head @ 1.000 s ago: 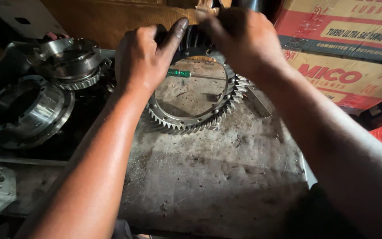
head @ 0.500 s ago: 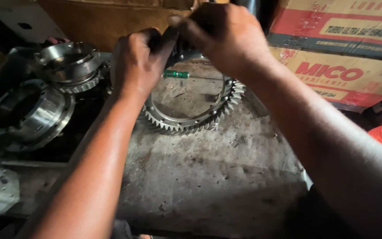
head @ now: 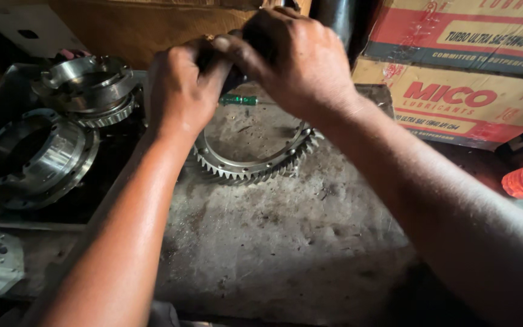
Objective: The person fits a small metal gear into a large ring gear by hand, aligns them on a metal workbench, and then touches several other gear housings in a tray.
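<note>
Both hands are meeting above the far rim of the ring gear, which is lying flat on the grimy tabletop. The left hand and right hand are closing their fingers around a small dark part between them, too hidden to identify. A green-handled tool is lying just beyond, and two metal housings are sitting to the left.

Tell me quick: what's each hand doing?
Left hand: closed on a dark object, kind unclear.
Right hand: closed on the same object, above the ring gear.
</note>
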